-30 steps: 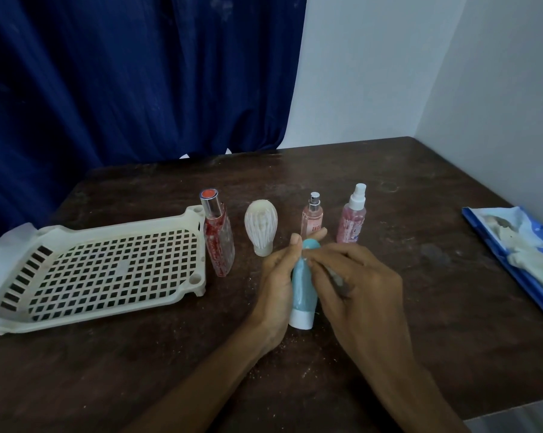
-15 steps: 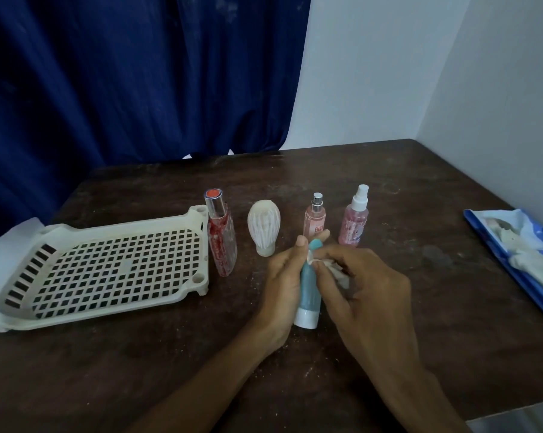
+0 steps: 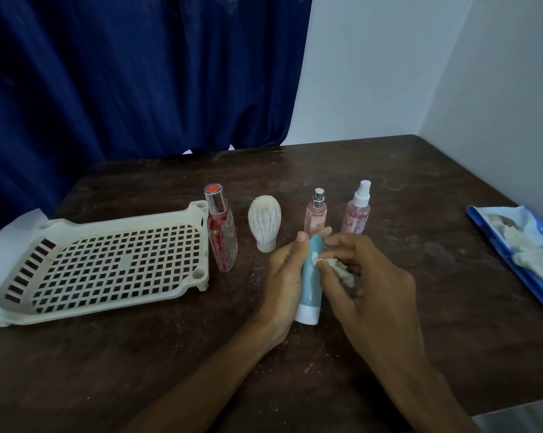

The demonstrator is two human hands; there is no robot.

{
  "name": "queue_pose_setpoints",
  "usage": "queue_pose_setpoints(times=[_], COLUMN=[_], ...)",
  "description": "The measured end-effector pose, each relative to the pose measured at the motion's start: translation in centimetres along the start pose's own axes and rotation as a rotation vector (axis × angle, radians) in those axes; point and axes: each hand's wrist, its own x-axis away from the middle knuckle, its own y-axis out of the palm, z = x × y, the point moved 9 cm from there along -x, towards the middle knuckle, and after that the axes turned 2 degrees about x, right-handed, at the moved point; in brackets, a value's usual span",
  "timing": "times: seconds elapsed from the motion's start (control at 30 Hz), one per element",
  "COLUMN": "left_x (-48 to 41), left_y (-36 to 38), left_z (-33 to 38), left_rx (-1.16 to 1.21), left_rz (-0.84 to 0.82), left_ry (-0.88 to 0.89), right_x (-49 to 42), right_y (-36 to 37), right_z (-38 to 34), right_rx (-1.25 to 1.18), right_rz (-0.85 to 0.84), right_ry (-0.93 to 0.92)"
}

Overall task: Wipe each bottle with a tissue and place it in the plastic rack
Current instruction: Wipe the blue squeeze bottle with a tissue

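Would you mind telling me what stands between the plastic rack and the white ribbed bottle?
In the head view, a tall red bottle stands between the plastic rack and the white ribbed bottle.

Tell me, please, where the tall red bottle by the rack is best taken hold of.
Probably its mid-body, from the right or front: the red bottle stands upright, the rack crowds its left, the white ribbed bottle stands clear.

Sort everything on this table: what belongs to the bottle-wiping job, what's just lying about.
Job: blue bottle in the left hand, tissue in the right hand, plastic rack, red bottle, white ribbed bottle, pink spray bottles.
Lying about: blue packet at the right, perhaps tissues; white sheet under the rack.
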Motion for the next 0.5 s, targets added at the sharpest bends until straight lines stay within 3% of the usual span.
queue_pose_setpoints(times=[0.5], left_x=[0.1], left_y=[0.4], left_z=[0.2], left_rx=[-0.041], left_rz=[-0.037], left_ry=[-0.004], right_x=[0.2], right_y=[0.0], right_z=[-0.3], right_rx=[-0.006], right_rz=[-0.010], right_ry=[-0.038])
